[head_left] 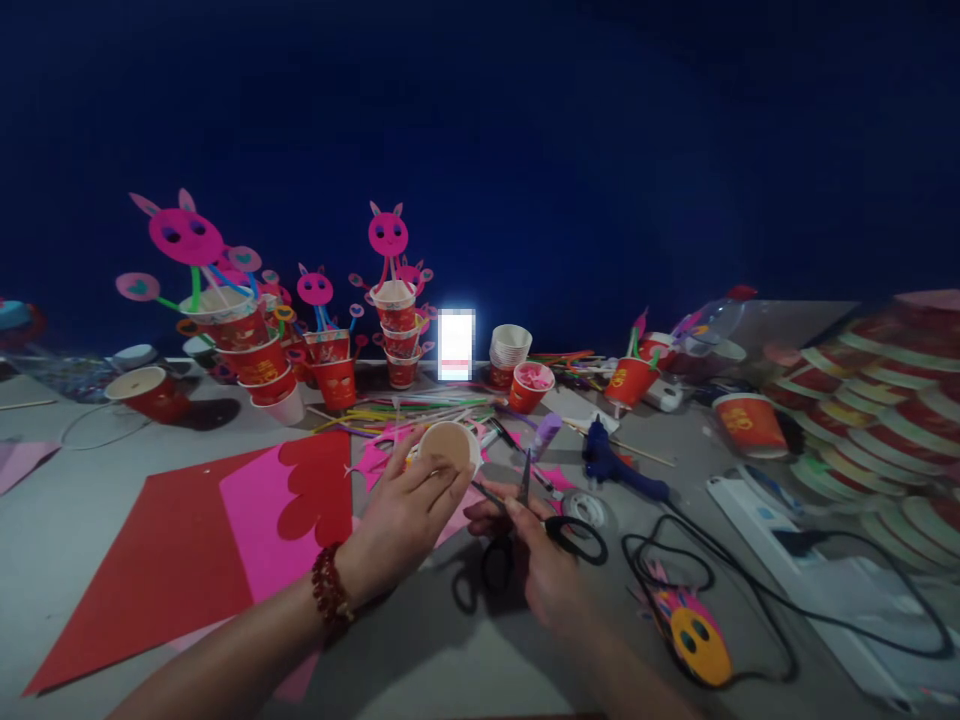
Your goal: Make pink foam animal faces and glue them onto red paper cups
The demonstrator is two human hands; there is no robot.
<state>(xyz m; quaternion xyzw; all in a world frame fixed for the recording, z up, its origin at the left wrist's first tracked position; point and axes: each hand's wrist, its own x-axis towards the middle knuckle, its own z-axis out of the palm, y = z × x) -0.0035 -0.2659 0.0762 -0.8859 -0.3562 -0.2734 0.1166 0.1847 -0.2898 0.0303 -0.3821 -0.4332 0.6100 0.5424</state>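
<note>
My left hand [420, 500], with a dark red bead bracelet at its wrist, has its fingers closed over the near side of a paper cup [448, 442]. The cup's round tan face and white rim point up towards me; its side is mostly hidden. To its right, my right hand [534, 545] grips a pair of scissors [576, 538] with black handles. The blades are spread apart, close to the cup, without visibly cutting anything. Pink paper scraps [373, 460] lie around the cup, and a purple glue stick [545, 433] is just beyond the scissors.
Red card [172, 545] and pink card [247, 500] lie at left. Stacked cups with pink paper faces [388, 234] stand at the back. On the right are a blue glue gun [619, 465] with looping cable, a white power strip [795, 580] and many stacked cups [900, 400].
</note>
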